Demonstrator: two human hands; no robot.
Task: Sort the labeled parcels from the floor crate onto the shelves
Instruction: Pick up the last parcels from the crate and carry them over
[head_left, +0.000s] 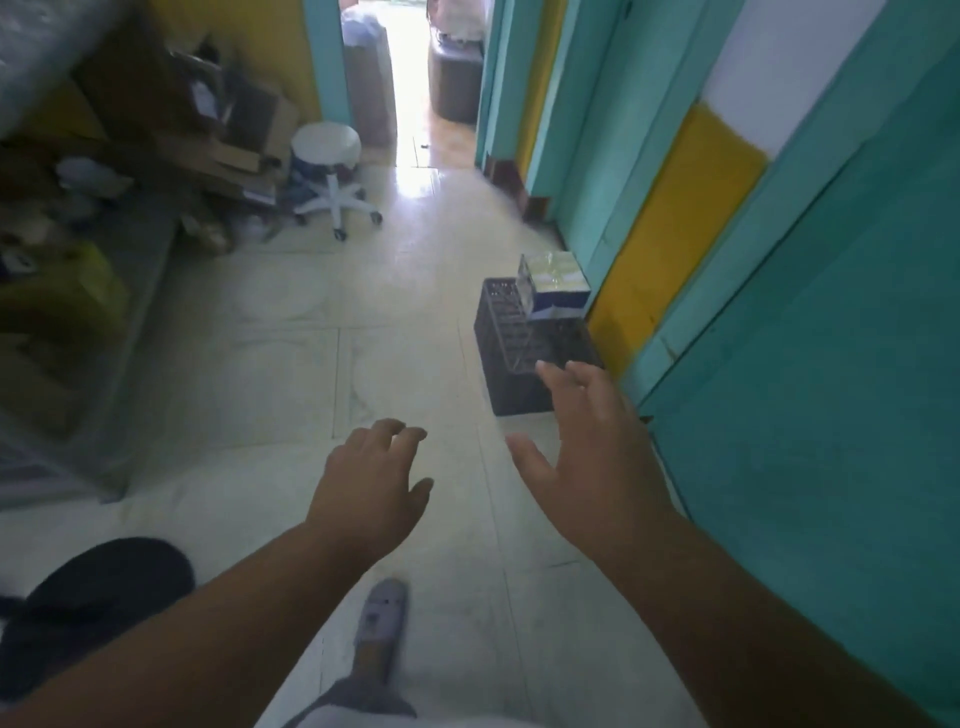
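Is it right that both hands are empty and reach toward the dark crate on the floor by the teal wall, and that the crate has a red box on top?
Not quite: the box on the dark crate is blue and white, not red, as the head view shows. The rest holds: the left hand and right hand are empty and reach toward the crate by the teal wall.

dark slatted crate, blue-and-yellow parcel

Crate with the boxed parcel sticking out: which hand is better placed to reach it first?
Probably the right hand. It is open, extended toward the dark crate, its fingertips overlapping the crate's near rim in this view. The left hand, also open, hangs lower and further left over bare floor, away from the parcel.
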